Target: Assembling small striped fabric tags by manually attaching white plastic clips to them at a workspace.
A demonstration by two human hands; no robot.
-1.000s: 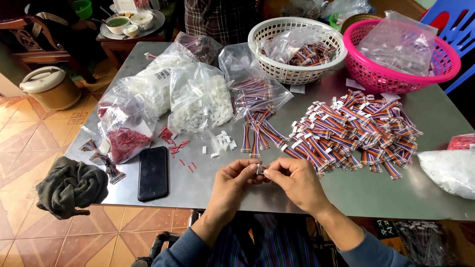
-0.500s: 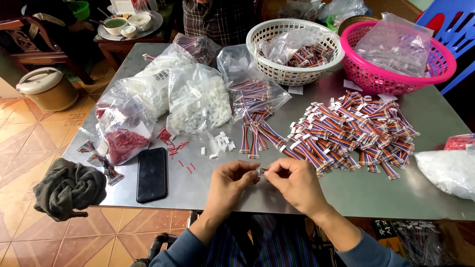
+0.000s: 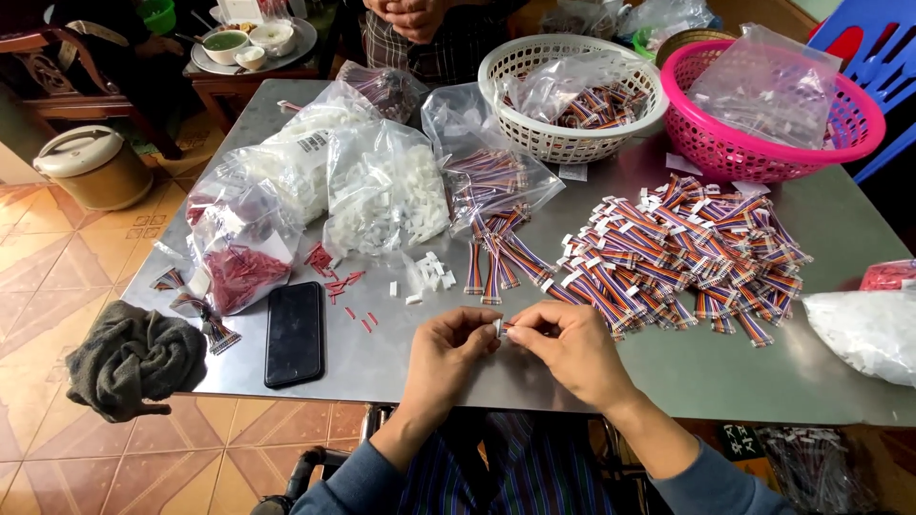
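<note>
Not much has changed since a second ago: both hands stay at the near edge of the grey metal table (image 3: pixel 725 381), left hand (image 3: pixel 448 348) and right hand (image 3: pixel 572 348) pinched shut together on a small white connector piece (image 3: pixel 499 327). Toward the far edge, the pink plastic basket (image 3: pixel 849 143) holds a clear bag, and the white plastic basket (image 3: pixel 534 143) holds bagged striped cables. A big pile of multicoloured ribbon cables (image 3: pixel 687 253) is heaped right of the hands. Clear bags of white connectors (image 3: pixel 382 191) sit left of middle, a black phone (image 3: pixel 293 332) lies near the front-left corner, and a dark cloth (image 3: pixel 134 358) hangs off that corner.
</note>
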